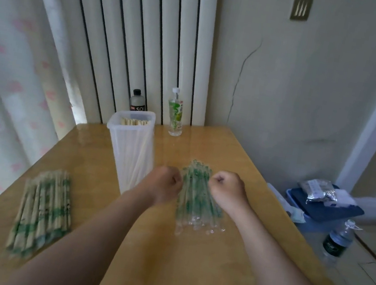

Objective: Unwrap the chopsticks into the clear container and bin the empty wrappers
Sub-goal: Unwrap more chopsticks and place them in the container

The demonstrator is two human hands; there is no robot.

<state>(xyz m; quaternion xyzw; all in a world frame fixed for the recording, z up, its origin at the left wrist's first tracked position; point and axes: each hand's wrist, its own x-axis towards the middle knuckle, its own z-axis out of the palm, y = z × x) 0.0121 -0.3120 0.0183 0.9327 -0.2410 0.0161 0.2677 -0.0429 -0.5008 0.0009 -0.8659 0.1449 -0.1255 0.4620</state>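
Over the wrappers (196,203), left hand (167,184) and right hand (227,189) are clenched, contents indeterminable; container (127,151) stands just behind, bottles (176,115) beyond.

Dim, soft daylight from the left curtain (3,84); edges bowed; foreground slightly blurred.

Left hand (166,183) and right hand (227,186), curled, over empty wrappers (195,206), perhaps around one.
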